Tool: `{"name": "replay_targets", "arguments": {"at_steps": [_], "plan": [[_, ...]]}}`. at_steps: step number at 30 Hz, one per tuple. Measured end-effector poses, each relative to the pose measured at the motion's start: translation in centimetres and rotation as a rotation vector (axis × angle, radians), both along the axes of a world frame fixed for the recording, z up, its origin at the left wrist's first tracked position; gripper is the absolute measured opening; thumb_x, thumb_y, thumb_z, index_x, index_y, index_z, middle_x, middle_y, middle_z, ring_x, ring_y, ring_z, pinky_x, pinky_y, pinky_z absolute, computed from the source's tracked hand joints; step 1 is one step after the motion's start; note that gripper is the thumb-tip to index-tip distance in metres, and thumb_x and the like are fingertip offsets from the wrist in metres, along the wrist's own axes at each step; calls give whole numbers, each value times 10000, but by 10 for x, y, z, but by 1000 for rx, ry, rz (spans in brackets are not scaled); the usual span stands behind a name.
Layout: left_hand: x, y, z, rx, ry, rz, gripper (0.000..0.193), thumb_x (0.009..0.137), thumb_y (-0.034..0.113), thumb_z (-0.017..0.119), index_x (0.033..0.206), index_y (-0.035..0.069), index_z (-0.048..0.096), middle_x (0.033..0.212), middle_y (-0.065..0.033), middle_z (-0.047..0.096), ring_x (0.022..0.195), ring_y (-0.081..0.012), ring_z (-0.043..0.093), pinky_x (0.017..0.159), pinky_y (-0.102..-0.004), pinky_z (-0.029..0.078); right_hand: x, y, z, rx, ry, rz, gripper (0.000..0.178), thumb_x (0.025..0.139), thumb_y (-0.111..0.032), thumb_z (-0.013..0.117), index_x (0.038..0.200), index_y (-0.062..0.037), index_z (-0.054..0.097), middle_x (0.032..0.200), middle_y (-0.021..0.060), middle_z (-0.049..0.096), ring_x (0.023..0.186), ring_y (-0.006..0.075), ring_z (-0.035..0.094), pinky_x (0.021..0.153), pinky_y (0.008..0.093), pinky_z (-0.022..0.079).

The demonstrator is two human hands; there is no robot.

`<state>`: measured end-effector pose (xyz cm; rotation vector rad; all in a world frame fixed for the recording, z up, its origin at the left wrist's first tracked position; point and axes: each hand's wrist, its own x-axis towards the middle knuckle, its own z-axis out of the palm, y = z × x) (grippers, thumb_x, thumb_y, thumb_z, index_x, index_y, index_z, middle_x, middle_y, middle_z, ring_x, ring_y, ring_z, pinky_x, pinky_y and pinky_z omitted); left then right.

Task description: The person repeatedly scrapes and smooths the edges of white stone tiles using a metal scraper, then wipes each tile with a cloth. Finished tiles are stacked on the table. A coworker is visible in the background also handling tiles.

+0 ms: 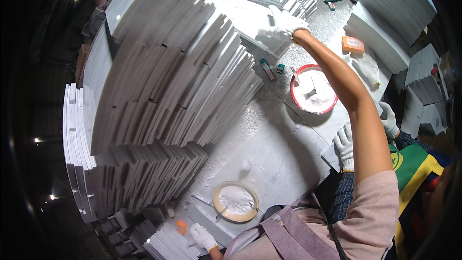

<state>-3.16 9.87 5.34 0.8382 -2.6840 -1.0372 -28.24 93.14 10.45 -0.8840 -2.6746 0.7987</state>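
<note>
My right arm reaches across to the far side, and my right hand (284, 25), in a white knit glove, lies on a white marble-look slab (236, 14). Its thumb stands apart from the fingers, and I see nothing held in it. Down at the lower edge, my left hand (203, 237), also gloved, rests by a row of white tiles (168, 246) with its fingers loosely extended. A small orange object (181, 227) lies beside it. Near my body stands a beige bowl (215, 193) of white powder with thin tools in it.
Tall stacks of white slabs (159, 67) rise on the left; more slabs (394, 14) stand far right. A red-rimmed bucket (294, 86) of white powder holds a scraper. Small green boxes (267, 69) and an orange box (352, 45) lie about. Another person's gloved hands (344, 145) are at right.
</note>
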Motion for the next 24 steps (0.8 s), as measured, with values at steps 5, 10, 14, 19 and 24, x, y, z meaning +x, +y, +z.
{"name": "replay_targets", "arguments": {"at_steps": [5, 10, 14, 19, 24], "plan": [[14, 1, -2, -23, 15, 26, 294, 1071, 269, 568, 1114, -12, 642, 816, -54, 606, 660, -143, 552, 613, -314, 484, -25, 48, -43, -684, 107, -70, 451, 936, -393, 723, 1198, -26, 732, 1143, 124, 755, 1017, 205, 720, 847, 312, 562], [23, 0, -2, 1, -28, 87, 303, 1066, 280, 583, 1147, -4, 651, 802, -54, 610, 661, -145, 558, 600, -317, 483, -39, 65, -89, -843, 162, 29, 370, 990, -251, 717, 1272, -11, 718, 1295, 131, 720, 1114, 187, 684, 924, 301, 541], [17, -2, -8, 44, 3, 73, 303, 1065, 282, 588, 1156, 0, 652, 786, -45, 595, 666, -142, 545, 619, -311, 485, -56, 81, -163, -976, 158, 293, 673, 1127, -468, 218, 1657, -53, 211, 1701, 208, 259, 1557, 339, 325, 1275, 541, 317], [16, -13, -12, 76, 56, 72, 300, 1064, 280, 586, 1149, -1, 650, 780, -35, 582, 672, -137, 538, 633, -303, 481, -58, 49, -171, -1094, 394, 431, 617, 1103, -408, 297, 1588, -33, 229, 1568, 185, 332, 1427, 321, 394, 1188, 495, 361], [28, -22, -1, -34, 37, 60, 291, 1063, 260, 576, 1118, -12, 662, 767, -34, 579, 652, -134, 533, 623, -307, 483, 15, -20, -40, -921, 353, -112, 575, 982, -461, 731, 1313, 4, 667, 1090, 76, 716, 958, 170, 644, 870, 332, 522]]}}
